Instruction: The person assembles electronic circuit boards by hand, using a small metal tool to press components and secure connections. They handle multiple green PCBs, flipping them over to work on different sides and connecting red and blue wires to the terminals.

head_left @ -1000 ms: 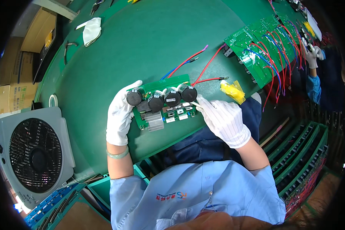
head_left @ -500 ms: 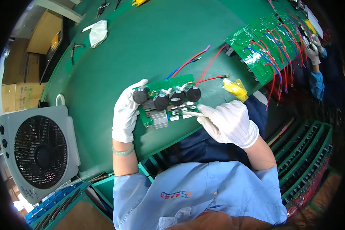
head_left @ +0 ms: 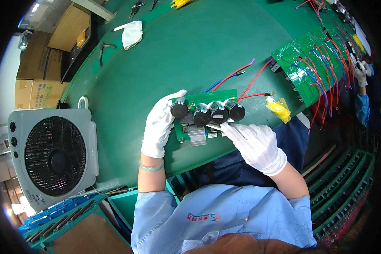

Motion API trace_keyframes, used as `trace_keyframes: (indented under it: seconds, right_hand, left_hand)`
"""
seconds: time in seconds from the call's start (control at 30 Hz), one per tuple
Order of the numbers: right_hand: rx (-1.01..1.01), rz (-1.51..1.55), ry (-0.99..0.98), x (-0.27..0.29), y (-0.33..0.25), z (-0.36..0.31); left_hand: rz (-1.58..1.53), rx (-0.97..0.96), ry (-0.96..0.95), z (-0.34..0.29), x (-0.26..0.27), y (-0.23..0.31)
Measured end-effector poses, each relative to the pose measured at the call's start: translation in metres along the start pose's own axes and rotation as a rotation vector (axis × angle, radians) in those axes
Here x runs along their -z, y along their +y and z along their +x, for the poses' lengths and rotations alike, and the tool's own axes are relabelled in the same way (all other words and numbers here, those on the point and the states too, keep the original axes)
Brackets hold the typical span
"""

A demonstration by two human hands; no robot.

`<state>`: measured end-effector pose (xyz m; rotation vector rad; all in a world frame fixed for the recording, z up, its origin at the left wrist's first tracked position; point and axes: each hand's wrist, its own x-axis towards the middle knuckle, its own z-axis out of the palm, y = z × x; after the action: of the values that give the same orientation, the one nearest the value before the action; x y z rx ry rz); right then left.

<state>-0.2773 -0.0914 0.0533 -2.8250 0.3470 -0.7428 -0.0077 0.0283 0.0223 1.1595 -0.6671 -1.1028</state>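
My left hand [head_left: 158, 127], in a white glove, grips the left edge of a green circuit board [head_left: 216, 95], which is tilted up above the table mat. Several black round capacitors [head_left: 202, 115] stand in a row across the board, and below them sits a finned silver heatsink [head_left: 197, 136]. Red and blue wires [head_left: 228, 79] run out from its far side. Gloved as well, my right hand [head_left: 258, 148] is closed on thin, pale tweezers [head_left: 215, 126]. Their tips reach in just under the capacitors and are partly hidden.
Wired green boards [head_left: 305, 70] lie at the right, near another person's gloved hand [head_left: 360, 75]. A yellow wrapped bundle [head_left: 278, 110] sits closer to me. At the left stands a grey fan [head_left: 55, 156]; a white glove [head_left: 132, 35] and pliers [head_left: 103, 53] lie farther back.
My right hand has shifted up and closer to the capacitors, its fingers now covering much of the board's lower right. The whole view has slid, so everything appears farther right.
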Motion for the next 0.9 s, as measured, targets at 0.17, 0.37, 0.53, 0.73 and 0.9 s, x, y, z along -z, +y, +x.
trace_keyframes:
  seconds: [0.17,0.37,0.53,0.73,0.9]
  right_hand:
    - [-0.031,0.098,0.025,-0.007,0.0,0.002]
    - [-0.012,0.1,0.099,-0.003,0.012,0.005]
    - [-0.031,0.031,0.112,0.008,0.016,-0.004]
    - [-0.189,0.016,-0.005,0.011,0.006,-0.033]
    - [-0.22,0.09,0.228,0.004,-0.013,-0.043]
  left_hand:
    - [0.022,0.021,-0.002,0.0,0.0,0.004]
    - [-0.001,-0.006,-0.004,-0.001,-0.001,0.001]
    - [-0.024,-0.001,0.005,0.002,0.002,-0.001]
    - [-0.163,0.116,0.066,0.002,-0.002,0.001]
    - [-0.225,0.048,0.129,0.003,-0.002,-0.008]
